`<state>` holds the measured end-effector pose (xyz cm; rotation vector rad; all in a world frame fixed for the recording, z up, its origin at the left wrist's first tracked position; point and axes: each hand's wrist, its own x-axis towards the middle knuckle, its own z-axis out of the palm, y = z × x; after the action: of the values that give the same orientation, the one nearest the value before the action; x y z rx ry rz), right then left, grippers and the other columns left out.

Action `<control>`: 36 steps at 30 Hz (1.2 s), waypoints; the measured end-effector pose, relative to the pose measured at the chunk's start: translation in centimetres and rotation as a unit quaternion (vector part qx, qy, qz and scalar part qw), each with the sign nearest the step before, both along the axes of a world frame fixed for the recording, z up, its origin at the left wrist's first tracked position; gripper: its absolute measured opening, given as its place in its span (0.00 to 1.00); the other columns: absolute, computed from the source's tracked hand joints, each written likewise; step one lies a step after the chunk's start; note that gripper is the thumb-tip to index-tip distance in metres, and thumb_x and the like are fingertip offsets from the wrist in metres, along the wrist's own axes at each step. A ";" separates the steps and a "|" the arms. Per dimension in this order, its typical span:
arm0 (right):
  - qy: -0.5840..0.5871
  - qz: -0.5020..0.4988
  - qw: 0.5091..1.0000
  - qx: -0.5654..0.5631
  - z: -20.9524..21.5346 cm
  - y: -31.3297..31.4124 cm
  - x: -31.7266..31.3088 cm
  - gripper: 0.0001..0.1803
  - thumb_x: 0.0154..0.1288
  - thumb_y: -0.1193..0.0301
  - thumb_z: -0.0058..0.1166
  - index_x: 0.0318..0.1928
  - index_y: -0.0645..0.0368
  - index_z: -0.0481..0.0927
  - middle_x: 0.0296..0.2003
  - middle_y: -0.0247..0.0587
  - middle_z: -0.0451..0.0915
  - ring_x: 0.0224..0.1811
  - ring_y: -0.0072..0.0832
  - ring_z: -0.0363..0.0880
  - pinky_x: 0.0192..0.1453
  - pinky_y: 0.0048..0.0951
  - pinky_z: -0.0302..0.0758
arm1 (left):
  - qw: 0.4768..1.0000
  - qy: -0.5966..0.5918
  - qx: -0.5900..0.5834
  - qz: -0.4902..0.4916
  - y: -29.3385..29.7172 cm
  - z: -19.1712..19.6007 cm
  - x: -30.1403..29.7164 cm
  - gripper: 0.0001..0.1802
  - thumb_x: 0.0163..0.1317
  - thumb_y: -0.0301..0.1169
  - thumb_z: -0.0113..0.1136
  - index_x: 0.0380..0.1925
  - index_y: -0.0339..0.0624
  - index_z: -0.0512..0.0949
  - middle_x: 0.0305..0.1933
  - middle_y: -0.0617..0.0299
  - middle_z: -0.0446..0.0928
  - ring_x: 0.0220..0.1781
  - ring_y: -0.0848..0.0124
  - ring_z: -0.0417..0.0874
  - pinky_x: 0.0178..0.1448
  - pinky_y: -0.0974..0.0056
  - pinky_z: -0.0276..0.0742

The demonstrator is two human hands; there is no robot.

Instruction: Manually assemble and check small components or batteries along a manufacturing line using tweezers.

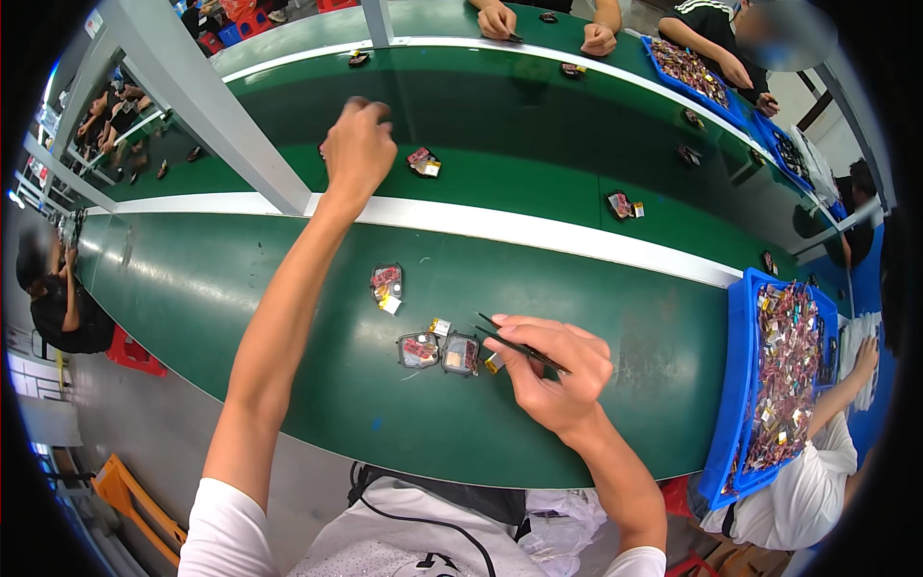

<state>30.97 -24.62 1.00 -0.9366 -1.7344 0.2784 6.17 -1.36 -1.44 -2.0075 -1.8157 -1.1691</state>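
My right hand [562,370] is closed around dark tweezers [519,348], whose two tips point left and stand apart. Near the tips lies an opened dark casing [419,350] with reddish parts inside, and beside it a second casing half [460,354]. A small silver battery [439,327] touches their upper edges; another silver-yellow piece [494,363] is partly under my right hand. Farther up the bench is another opened casing [386,281] with a battery [389,304]. My left hand [361,154] reaches over the conveyor belt; its fingers are motion-blurred, and something dark is partly hidden beside it.
Similar units, such as this one [423,162] and this one [623,205], lie on the green belt [538,183]. A white rail [538,240] divides it from the bench. At right, a blue bin [728,423] holds many small parts. Co-workers sit around; a grey post [212,106] rises at left.
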 end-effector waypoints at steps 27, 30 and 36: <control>0.023 0.013 0.998 -0.050 -0.4 0.0 -0.1 0.13 0.50 0.83 0.74 0.37 0.60 0.86 0.37 0.41 0.91 0.11 0.15 0.66 0.18 0.19 0.64 | 0.893 -0.237 -0.370 -0.098 -2.5 2.5 -0.2 0.08 0.67 0.27 0.64 0.34 0.30 0.79 0.27 0.56 0.83 0.19 0.72 0.81 0.22 0.66 0.78; 0.019 0.018 0.998 -0.053 -0.2 -0.1 -0.3 0.13 0.50 0.82 0.74 0.37 0.60 0.86 0.37 0.41 0.91 0.11 0.15 0.66 0.18 0.20 0.64 | 0.870 -0.266 -0.401 -0.105 -2.5 2.5 -0.6 0.08 0.68 0.26 0.63 0.35 0.29 0.78 0.26 0.56 0.82 0.17 0.72 0.80 0.22 0.67 0.78; 0.016 0.024 0.998 -0.049 0.0 -0.1 -0.4 0.13 0.50 0.82 0.74 0.37 0.60 0.86 0.37 0.41 0.91 0.11 0.15 0.66 0.18 0.20 0.64 | 0.849 -0.305 -0.420 -0.097 -2.3 1.7 -0.3 0.09 0.68 0.26 0.63 0.32 0.30 0.77 0.24 0.55 0.82 0.19 0.69 0.85 0.25 0.66 0.82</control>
<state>30.55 -24.76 0.98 -0.9577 -1.7285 0.4110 5.87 -3.70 0.29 -2.4737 -2.8948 -1.3090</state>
